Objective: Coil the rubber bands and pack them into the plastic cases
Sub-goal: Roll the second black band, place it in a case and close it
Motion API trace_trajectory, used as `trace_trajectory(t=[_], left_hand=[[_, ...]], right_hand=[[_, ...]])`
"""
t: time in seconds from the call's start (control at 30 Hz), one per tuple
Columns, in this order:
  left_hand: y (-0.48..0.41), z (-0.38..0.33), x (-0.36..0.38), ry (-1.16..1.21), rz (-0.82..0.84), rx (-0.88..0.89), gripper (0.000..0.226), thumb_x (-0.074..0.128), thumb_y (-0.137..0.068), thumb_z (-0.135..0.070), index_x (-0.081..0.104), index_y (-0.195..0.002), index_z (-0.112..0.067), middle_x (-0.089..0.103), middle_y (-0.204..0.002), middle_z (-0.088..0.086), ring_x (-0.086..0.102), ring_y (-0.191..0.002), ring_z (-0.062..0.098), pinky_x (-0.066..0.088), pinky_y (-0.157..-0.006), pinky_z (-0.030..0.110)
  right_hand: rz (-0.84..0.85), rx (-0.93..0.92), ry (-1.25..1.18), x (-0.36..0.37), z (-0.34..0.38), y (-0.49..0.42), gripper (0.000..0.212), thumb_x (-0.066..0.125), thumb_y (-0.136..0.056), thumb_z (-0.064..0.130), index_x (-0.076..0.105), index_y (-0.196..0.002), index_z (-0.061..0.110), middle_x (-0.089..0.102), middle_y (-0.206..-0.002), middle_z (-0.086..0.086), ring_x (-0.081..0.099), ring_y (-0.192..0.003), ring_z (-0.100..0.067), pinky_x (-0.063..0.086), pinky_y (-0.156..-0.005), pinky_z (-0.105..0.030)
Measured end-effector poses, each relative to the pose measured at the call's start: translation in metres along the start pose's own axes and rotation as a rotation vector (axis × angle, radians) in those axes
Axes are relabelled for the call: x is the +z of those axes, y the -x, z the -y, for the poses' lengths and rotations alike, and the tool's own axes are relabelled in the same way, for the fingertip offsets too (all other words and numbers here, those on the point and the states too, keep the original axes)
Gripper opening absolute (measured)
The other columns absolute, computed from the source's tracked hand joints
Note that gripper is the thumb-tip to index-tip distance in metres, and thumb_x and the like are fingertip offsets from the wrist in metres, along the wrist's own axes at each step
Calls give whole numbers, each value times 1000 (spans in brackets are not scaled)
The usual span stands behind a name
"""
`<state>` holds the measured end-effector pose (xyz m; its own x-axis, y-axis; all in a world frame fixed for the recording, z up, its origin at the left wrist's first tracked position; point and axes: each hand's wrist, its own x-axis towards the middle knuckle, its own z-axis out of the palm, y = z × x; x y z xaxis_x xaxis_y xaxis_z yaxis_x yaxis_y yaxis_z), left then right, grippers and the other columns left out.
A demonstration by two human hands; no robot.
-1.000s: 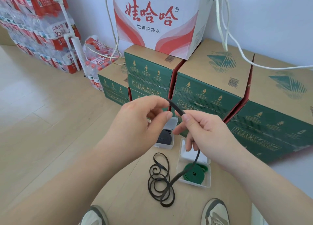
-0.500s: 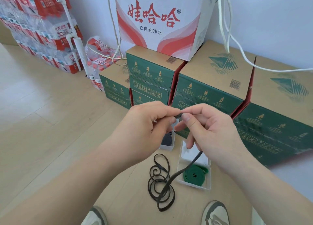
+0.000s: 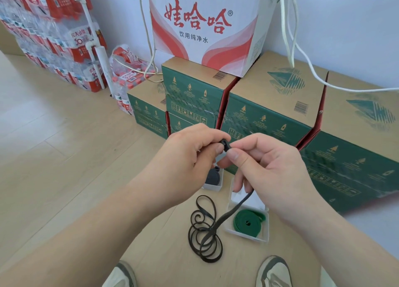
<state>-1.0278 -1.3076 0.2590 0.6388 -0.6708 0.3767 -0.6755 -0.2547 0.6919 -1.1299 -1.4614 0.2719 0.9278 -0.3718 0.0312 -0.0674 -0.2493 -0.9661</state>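
Observation:
My left hand [image 3: 190, 155] and my right hand [image 3: 267, 170] meet above the floor, both pinching the rolled-up end of a black rubber band [image 3: 225, 146]. The rest of that band hangs down from my right hand and ends in loose loops [image 3: 205, 232] on the wooden floor. Below my right hand an open clear plastic case [image 3: 246, 232] holds a coiled green band [image 3: 248, 221]. A second open case [image 3: 212, 187] with a dark coiled band [image 3: 212, 176] sits partly hidden under my left hand.
Green and brown cardboard boxes [image 3: 269, 114] line the wall behind, with a white and red box [image 3: 203, 25] on top. Packs of bottled water [image 3: 54, 38] stand at the left. White cables [image 3: 302, 55] hang over the boxes. My shoes [image 3: 274, 273] show at the bottom.
The band's free end stuck up straight a second ago; now it is rolled tight between my fingertips. My hands have closed together and the hanging part has shortened slightly.

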Motion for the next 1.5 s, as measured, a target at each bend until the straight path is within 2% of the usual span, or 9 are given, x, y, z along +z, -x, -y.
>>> trace_trajectory(t=[0.23, 0.47, 0.57, 0.73, 0.87, 1.0, 1.23, 1.37, 1.5], left_hand=[[1, -1, 7, -69, -75, 7, 23, 50, -102, -12, 69, -110, -22, 59, -90, -9, 57, -81, 6, 52, -71, 28], [-2, -7, 4, -93, -179, 52, 15, 66, -95, -8, 75, -103, -16, 66, -85, -12, 59, -83, 0, 40, -75, 5], [-1, -6, 2, -62, -167, 58, 15, 70, -94, -9, 77, -105, -16, 69, -86, -12, 61, -84, -1, 42, -75, 7], [1, -9, 2, 12, -195, 58, 9, 83, -85, -15, 74, -86, -13, 67, -78, -8, 63, -74, 9, 50, -65, 18], [3, -10, 1, 43, -258, 32, 18, 88, -78, -14, 71, -75, -10, 66, -71, -5, 60, -68, 11, 47, -58, 15], [5, -12, 5, 66, -262, 10, 28, 92, -72, -16, 65, -66, -12, 60, -62, -8, 53, -58, 5, 39, -55, 9], [4, -14, 11, 73, -150, 118, 6, 79, -87, -8, 77, -91, -12, 72, -83, -6, 70, -79, 10, 57, -69, 30], [2, -11, 13, -32, -197, 148, 39, 72, -92, -8, 67, -130, -11, 67, -103, -2, 65, -88, 10, 56, -77, 31], [5, -13, 21, -59, -242, 218, 30, 61, -96, 2, 69, -125, -4, 65, -104, 4, 62, -94, 13, 52, -80, 28]], right_hand=[[17, 4, -84, 2, -1, 1, 7, 68, -95, 6, 71, -92, 12, 79, -80, -5, 66, -51, -21, 52, -51, -33], [-31, -3, -187, -1, -3, -2, 14, 70, -92, 2, 77, -87, 13, 77, -82, -12, 68, -65, -26, 51, -52, -37], [-23, 7, -199, -2, -3, -2, 12, 70, -91, 1, 77, -89, 9, 77, -81, -14, 68, -66, -25, 51, -53, -38], [-11, -19, -166, -8, -3, -4, 11, 69, -92, 3, 78, -94, 9, 76, -81, -19, 65, -74, -46, 53, -58, -43], [55, -6, -232, -7, -1, -2, 16, 66, -94, 2, 78, -103, 6, 77, -87, -16, 72, -76, -23, 58, -61, -35], [40, 30, -284, -3, -3, -3, 13, 68, -92, 4, 79, -97, 7, 76, -81, -14, 65, -65, -21, 59, -63, -29], [-32, 13, -314, -12, -6, -10, 9, 69, -89, 1, 76, -94, -1, 75, -81, -19, 67, -69, -23, 59, -70, -31], [-20, 15, -380, -10, -2, -12, 11, 71, -83, 8, 73, -91, 0, 74, -77, -17, 67, -69, -27, 59, -69, -31], [-23, 49, -494, -3, -1, -11, 12, 75, -74, 15, 74, -83, 6, 74, -77, -18, 68, -71, -29, 58, -73, -38]])
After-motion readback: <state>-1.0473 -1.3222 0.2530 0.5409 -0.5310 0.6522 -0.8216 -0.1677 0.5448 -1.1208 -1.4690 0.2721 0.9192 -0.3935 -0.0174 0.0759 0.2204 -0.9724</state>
